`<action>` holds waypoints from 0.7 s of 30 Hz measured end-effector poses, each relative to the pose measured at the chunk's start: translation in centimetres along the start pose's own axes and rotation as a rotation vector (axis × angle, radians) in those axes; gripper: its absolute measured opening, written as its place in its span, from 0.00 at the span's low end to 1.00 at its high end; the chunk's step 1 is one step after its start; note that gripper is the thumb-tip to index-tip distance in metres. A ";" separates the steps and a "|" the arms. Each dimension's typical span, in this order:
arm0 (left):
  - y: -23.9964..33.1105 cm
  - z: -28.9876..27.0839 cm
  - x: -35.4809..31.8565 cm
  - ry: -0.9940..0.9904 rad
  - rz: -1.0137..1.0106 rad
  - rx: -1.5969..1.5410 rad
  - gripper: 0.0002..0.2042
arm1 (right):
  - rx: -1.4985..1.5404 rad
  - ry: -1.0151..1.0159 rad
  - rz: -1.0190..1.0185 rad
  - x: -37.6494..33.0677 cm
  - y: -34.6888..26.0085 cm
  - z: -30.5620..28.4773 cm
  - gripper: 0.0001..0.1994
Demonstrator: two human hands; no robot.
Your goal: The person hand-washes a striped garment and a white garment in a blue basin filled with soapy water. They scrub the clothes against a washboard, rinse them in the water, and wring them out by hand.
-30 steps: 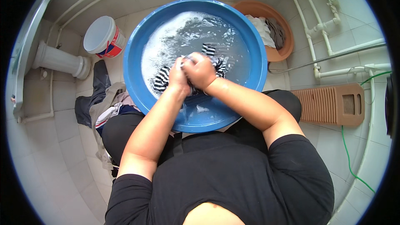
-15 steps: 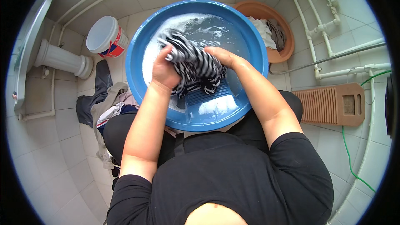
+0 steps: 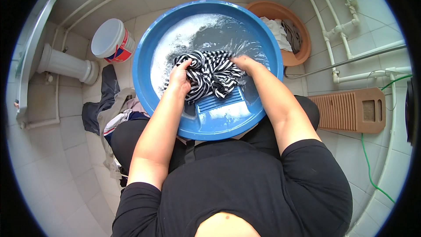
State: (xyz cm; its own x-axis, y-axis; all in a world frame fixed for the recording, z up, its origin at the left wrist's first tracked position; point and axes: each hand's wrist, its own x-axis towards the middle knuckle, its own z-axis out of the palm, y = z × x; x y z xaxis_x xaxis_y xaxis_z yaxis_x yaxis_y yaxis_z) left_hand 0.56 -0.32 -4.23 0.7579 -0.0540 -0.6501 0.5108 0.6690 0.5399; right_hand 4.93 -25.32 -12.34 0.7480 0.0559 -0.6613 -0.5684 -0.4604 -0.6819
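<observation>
A wet black-and-white striped garment (image 3: 209, 71) lies bunched in the large blue washtub (image 3: 139, 57), partly over the tub's built-in ridged washboard (image 3: 223, 102). My left hand (image 3: 179, 79) grips its left side, the thumb lying on top of the cloth. At the garment's upper right edge, my right hand (image 3: 246, 63) holds the cloth, with its fingertips partly hidden by cloth and water. Grey soapy water (image 3: 215, 33) surrounds the garment, and white foam (image 3: 169, 41) covers the left part.
A white bucket (image 3: 103, 37) stands left of the tub, above piled clothes (image 3: 115, 114) on the floor. Behind right is an orange-brown basin (image 3: 303, 52) holding clothes. A brown washboard (image 3: 337, 110) lies to the right, near a green hose (image 3: 368, 166) and white wall pipes (image 3: 326, 39).
The striped garment has come down and spread wider over the water and washboard. My right hand has moved right and slightly down, my left slightly right. Water now ripples near the right hand.
</observation>
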 end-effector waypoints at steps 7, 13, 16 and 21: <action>0.3 1.3 -1.5 -0.246 0.055 -0.086 0.15 | 0.022 0.208 -0.956 -6.7 -7.9 5.4 0.16; 1.4 -0.5 -2.1 -0.499 -0.271 -0.102 0.21 | -0.185 0.096 -1.344 -16.4 -10.9 11.6 0.11; -1.1 0.2 -3.3 -0.330 0.050 -0.012 0.19 | -0.290 0.185 -1.520 -16.3 -10.8 11.8 0.10; -3.3 1.9 -3.1 -0.301 -0.142 -0.087 0.16 | -0.093 0.655 -0.894 -10.7 -10.0 8.3 0.16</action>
State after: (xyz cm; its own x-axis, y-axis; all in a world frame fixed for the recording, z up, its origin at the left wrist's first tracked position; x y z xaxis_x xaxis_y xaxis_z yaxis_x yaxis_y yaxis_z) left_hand -2.74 -3.76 -3.02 0.7744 -0.3588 -0.5211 0.5928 0.6992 0.3995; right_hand -0.20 -13.92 -1.05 0.9273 -0.0648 0.3686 0.2737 -0.5545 -0.7859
